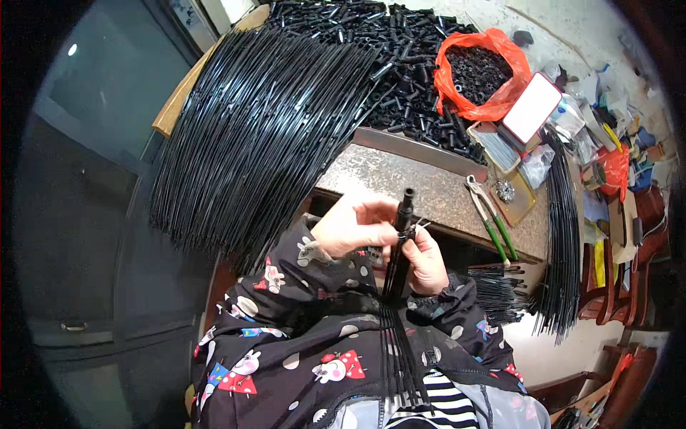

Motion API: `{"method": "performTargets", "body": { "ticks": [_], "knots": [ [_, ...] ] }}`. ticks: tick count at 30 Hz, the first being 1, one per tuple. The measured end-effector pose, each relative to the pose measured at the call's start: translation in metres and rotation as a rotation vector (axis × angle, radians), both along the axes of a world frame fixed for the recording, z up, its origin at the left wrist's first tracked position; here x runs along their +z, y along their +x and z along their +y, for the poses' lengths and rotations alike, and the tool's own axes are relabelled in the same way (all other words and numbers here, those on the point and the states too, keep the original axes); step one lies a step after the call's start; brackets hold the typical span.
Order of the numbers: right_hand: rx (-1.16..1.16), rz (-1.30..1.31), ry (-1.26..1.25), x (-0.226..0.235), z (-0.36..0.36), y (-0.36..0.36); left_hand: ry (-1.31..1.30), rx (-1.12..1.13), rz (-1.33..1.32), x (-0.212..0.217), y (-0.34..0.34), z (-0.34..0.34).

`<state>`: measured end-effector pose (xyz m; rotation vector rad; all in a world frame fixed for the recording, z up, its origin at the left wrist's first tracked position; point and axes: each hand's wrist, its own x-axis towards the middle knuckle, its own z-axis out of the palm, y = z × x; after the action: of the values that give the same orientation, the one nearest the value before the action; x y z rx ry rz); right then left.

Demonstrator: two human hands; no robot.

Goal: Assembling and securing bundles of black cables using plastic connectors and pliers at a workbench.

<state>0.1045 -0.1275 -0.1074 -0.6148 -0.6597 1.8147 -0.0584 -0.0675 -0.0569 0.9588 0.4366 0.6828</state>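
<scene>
In front of my chest an unfinished umbrella frame [405, 207] stands nearly upright, a black stepped tube with several thin black ribs [400, 350] hanging down over my lap. My left hand [355, 227] comes from the left, its thumb and fingers closed on the frame just below the tube's top. On the other side my right hand [426, 263] pinches the frame slightly lower. A short bit of thin wire [423, 225] sticks out by the right fingertips. Part of the joint is hidden behind the fingers.
Long black rods [264, 136] cover the table's left. Black tubular parts [407, 86] lie heaped behind a metal strip [421, 150]. Rightward are a red bag [445, 89] of small parts, green-handled pincers [491, 220], a white-faced device [532, 107] and a hanging rod bundle [561, 250].
</scene>
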Motion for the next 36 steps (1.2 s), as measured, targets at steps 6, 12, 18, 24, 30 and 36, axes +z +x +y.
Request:
{"method": "performTargets", "body": {
  "ticks": [6, 12, 18, 24, 30, 36],
  "knots": [
    [-0.02, 0.039, 0.003, -0.014, 0.0, 0.01, 0.781, 0.349, 0.368, -0.011, 0.007, -0.003],
    [-0.005, 0.042, 0.046, -0.018, 0.0, 0.013, 0.742, 0.263, 0.188, -0.016, 0.01, 0.005],
    [0.005, 0.09, 0.011, -0.015, 0.0, 0.01, 0.651, 0.158, 0.103, -0.016, 0.006, 0.007],
    [-0.061, 0.018, -0.013, -0.004, 0.002, 0.007, 0.893, 0.26, 0.252, -0.014, 0.009, 0.008],
    [-0.007, 0.082, -0.005, -0.01, 0.0, 0.01, 0.351, 0.183, 0.105, -0.019, 0.012, -0.002],
    [-0.027, 0.054, -0.007, -0.01, 0.001, 0.013, 0.745, 0.306, 0.296, -0.008, 0.015, 0.0]
  ]
}}
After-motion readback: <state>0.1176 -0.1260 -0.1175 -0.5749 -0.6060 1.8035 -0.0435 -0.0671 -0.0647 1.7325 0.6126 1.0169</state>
